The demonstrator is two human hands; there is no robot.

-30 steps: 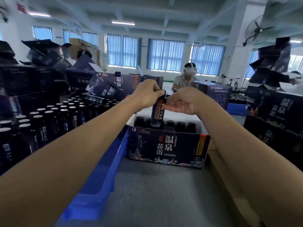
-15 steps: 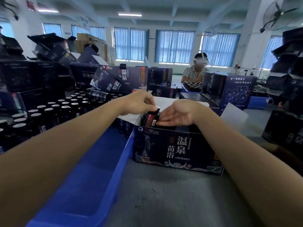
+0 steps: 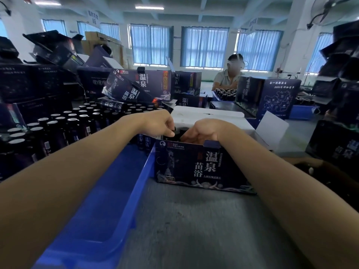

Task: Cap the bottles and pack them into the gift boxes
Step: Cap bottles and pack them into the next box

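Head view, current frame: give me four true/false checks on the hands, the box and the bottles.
1. Both the left hand and the right hand are at the open top of the gift box. True.
2. The bottle is held high above the box. False: it sits down in the box, with only its dark top showing at the left hand's fingers.
3. Rows of bottles stand to the left of the gift box. True.
4. The blue tray lies to the right of the gift box. False: it lies on the left, its edge beside the box.
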